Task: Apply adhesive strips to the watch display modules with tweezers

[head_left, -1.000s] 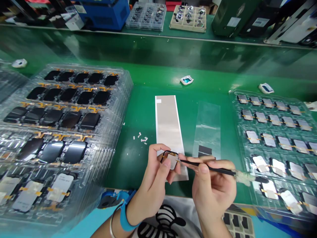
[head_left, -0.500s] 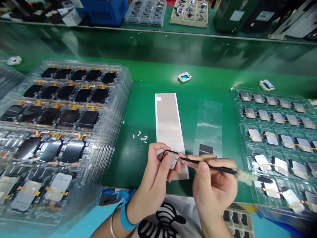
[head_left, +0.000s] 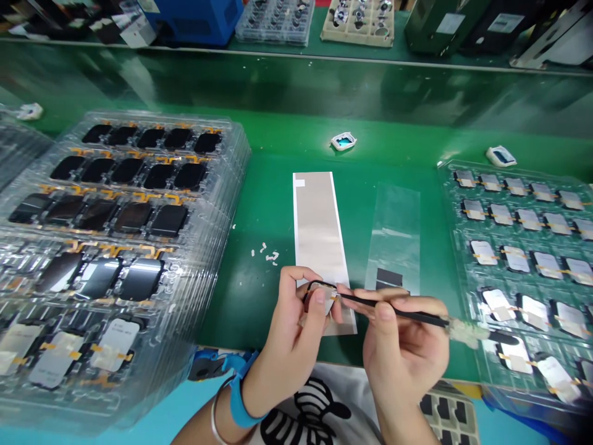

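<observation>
My left hand [head_left: 299,324] is closed around a small watch-style display module [head_left: 328,298], its thumb pressed on the pale back. A black rim runs along the module's upper edge, and a bit of orange flex shows at its right. With my right hand [head_left: 403,340] I grip slim black tweezers [head_left: 419,316], held like a pen and pointing left. Their tip meets the module's right edge; exact contact is too small to make out. Translucent wrapping [head_left: 467,334] covers part of the rear end. Beneath the hands lies a beige strip with white borders [head_left: 317,222].
Stacked clear trays [head_left: 236,161] of dark displays stand left. Another clear tray [head_left: 456,247] with pale-backed modules lies right. A clear plastic bag [head_left: 396,216] with dark pieces, small white scraps [head_left: 272,256] and a white watch-like case [head_left: 343,142] lie on the green mat [head_left: 264,198].
The view has shifted slightly, so most things appear a little farther right. The module looks slightly more tilted in my left hand. Both grips stay the same.
</observation>
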The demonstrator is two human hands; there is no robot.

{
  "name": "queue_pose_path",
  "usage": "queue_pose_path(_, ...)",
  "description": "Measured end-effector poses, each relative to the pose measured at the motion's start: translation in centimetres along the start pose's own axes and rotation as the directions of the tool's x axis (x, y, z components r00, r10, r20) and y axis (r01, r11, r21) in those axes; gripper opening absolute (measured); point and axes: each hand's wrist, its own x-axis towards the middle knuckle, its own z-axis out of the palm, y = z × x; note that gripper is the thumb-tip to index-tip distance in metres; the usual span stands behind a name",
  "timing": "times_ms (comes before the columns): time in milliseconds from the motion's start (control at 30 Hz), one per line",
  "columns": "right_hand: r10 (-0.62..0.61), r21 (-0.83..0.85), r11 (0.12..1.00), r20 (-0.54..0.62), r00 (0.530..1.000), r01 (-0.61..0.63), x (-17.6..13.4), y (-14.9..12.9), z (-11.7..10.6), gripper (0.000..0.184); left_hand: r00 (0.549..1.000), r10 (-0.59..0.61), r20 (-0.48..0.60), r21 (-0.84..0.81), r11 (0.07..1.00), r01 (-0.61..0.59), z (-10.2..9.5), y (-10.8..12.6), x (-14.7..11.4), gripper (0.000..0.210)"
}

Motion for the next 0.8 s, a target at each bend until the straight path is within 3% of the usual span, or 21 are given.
queue_pose_path(533, 0.015, -0.029, 0.999, 0.002, 1.000, -0.015, -0.01, 0.23, -0.08, 0.011, 1.000, -0.024, 0.003, -0.065, 0.998, 0.024, -0.24, 0.33, -0.38, 0.010)
queue_pose_path(667, -0.001, 0.052, 0.999, 0.027, 1.000, -0.001, 0.02, 0.18, 0.03, 0.014, 1.000, -0.014, -0.014, 0.075, 0.997, 0.015, -0.31, 0.25, -0.35, 0.021)
queue_pose_path(800, 0.002, 0.114, 0.993, 0.068, 0.998, -0.010, 0.04, 0.11, 0.05, 0.018, 0.995, 0.096, -0.037, 0.251, 0.964, -0.084, -0.21, -0.10, -0.26, 0.029)
